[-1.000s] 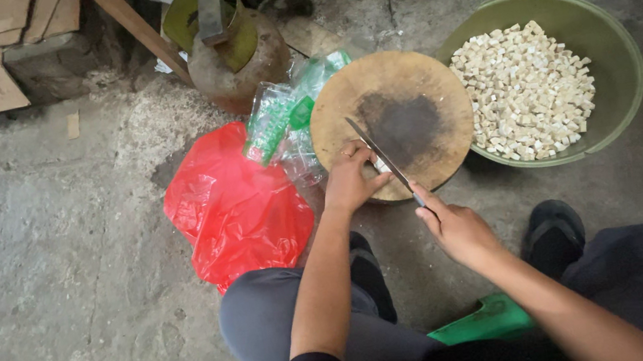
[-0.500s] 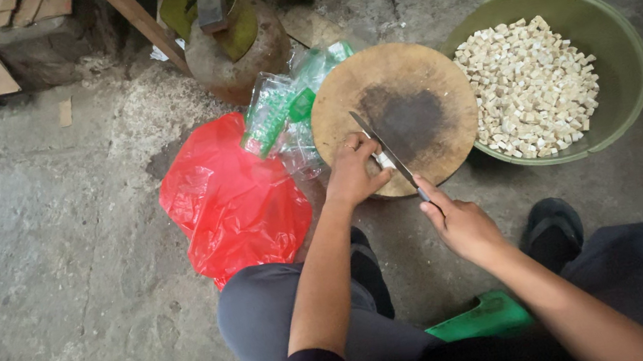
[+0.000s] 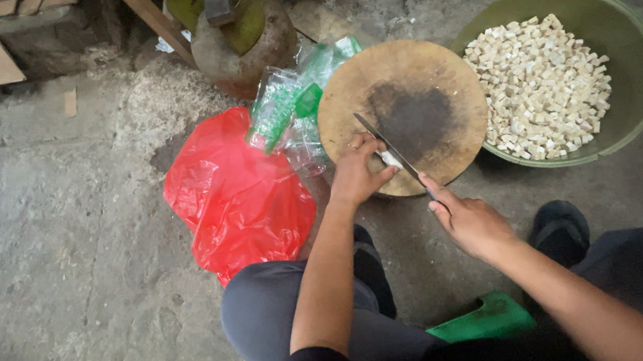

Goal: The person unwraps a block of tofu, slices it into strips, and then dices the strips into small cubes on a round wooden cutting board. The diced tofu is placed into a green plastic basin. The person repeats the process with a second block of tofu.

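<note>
the knife (image 3: 390, 149) handle is hidden inside the right hand (image 3: 468, 222), and the pale piece (image 3: 389, 158) under the blade is mostly covered by the left hand (image 3: 356, 173), so its shape cannot be made out. the left forearm is stretched forward from the knee, the hand laid on the near edge of the round board (image 3: 403, 113), fingers (image 3: 362, 147) curled together and pressed on the piece. the right hand is held just off the board's near edge, fingers wrapped tight on the handle. the knife's long axis is set diagonally, tip pointed away and to the left, toward the board's dark centre. a green basin (image 3: 633, 49) of pale cubes (image 3: 541, 84) is seen at the board's right edge, a red bag (image 3: 235, 198) on the floor at its left.
</note>
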